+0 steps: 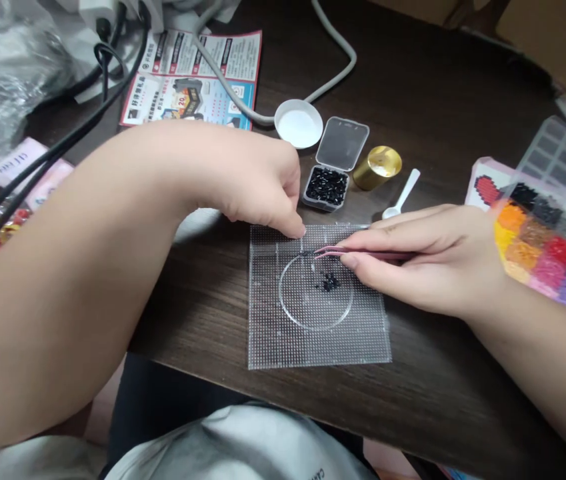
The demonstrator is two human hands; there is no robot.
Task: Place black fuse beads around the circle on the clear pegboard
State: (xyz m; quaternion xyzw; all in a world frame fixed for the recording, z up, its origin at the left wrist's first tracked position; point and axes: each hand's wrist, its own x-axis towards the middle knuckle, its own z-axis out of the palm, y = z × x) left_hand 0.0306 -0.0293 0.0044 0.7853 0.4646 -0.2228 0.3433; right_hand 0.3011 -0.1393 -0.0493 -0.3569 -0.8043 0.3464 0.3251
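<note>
A clear square pegboard [267,340] with a round ring on it lies near the table's front edge. Inside the ring sits a small pile of black beads [330,283]. My right hand [423,257] pinches pink tweezers [377,255], whose tips are at a few dark beads near the top of the ring. My left hand [263,177] reaches over from the left, a fingertip at the board's top edge; its other fingers are curled and mostly hidden. Behind the board stands an open clear box [326,188] full of black beads.
Behind the board are a white dish [299,124], a gold cup [377,168] and a white spoon [401,195]. A tray of coloured beads [553,250] lies right. Cables [63,150], a leaflet [193,80] and plastic wrap [7,87] are at the left and back.
</note>
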